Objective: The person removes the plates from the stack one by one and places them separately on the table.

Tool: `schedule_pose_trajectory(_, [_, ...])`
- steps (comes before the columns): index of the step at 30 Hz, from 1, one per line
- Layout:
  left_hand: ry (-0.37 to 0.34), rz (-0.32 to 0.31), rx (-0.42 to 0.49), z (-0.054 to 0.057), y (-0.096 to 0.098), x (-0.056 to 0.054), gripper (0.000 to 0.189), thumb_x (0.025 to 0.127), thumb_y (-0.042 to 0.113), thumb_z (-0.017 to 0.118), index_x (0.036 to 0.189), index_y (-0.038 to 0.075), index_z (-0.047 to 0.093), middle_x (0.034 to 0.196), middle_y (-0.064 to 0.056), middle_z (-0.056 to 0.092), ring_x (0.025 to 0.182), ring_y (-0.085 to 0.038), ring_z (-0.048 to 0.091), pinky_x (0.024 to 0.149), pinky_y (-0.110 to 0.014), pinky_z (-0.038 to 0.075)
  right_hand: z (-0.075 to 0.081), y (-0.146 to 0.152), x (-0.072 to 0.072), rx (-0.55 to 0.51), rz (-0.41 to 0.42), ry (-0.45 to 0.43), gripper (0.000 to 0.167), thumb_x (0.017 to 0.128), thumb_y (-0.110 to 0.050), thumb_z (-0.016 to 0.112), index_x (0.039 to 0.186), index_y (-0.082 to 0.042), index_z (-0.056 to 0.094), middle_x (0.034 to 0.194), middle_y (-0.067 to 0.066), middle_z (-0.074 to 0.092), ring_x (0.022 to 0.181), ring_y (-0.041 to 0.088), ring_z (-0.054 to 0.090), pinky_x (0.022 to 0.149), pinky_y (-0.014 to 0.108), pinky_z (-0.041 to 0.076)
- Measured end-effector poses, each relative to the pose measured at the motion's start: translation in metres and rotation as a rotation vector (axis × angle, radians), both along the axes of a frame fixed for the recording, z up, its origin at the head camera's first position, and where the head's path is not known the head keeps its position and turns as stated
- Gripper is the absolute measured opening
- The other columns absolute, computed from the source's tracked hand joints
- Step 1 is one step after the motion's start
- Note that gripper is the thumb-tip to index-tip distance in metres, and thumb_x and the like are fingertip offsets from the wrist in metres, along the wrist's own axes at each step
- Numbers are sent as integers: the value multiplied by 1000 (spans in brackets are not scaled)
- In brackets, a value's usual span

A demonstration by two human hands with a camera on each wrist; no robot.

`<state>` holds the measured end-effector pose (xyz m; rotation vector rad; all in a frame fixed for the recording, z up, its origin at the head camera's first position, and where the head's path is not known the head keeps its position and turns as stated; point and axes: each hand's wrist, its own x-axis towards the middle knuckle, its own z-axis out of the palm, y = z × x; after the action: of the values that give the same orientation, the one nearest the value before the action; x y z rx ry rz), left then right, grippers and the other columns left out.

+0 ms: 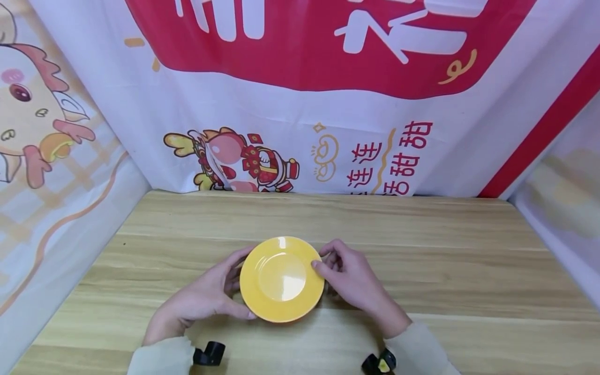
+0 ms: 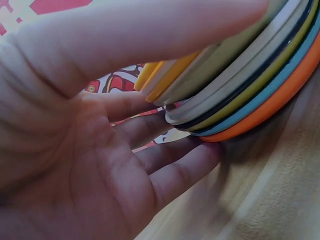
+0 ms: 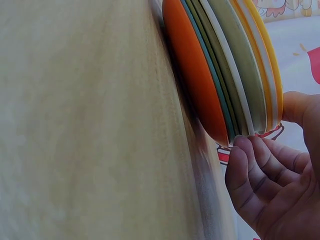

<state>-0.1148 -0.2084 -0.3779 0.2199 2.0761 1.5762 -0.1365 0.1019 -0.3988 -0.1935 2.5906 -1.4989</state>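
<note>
A stack of plates [image 1: 282, 278] stands at the middle of the table, a glossy yellow plate on top. From the side, the right wrist view shows grey-green, white, olive and teal rims [image 3: 220, 65] below it and an orange plate [image 3: 192, 65] lowest, against the wood. My left hand [image 1: 206, 297] curves round the stack's left side, its thumb at the near edge and its fingertips [image 2: 212, 150] on the lower rims. On the right, my right hand [image 1: 351, 273] holds the stack with its thumb over the yellow rim and its bent fingers against the side.
The wooden table [image 1: 445, 260] ends at a printed red and white cloth [image 1: 300, 109] at the back. More printed cloth [image 1: 51, 130] hangs at the left, and a pale cloth [image 1: 562, 192] at the right. Black wrist mounts [image 1: 209, 353] show by both sleeves.
</note>
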Motion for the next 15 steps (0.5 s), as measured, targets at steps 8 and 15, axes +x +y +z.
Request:
schedule_pose_trajectory(8, [-16,-5,-12,2,-1,-3,112,78,15,99,167,25,32,173,-12,39,152,-38,49,127,-54,47,0,-2,0,-1,-16,6,19,100,-28,78,115,-20,70,90,1,67,74,19,60,56,24,53])
schedule_pose_trajectory(15, [-1,-11,-21,-1,0,-1,113,78,16,98,167,27,30,173,-5,37,155,-35,40,132,-57,38,-2,-2,1,1,-6,42,18,99,-27,79,113,-19,71,87,1,67,73,19,60,56,24,54])
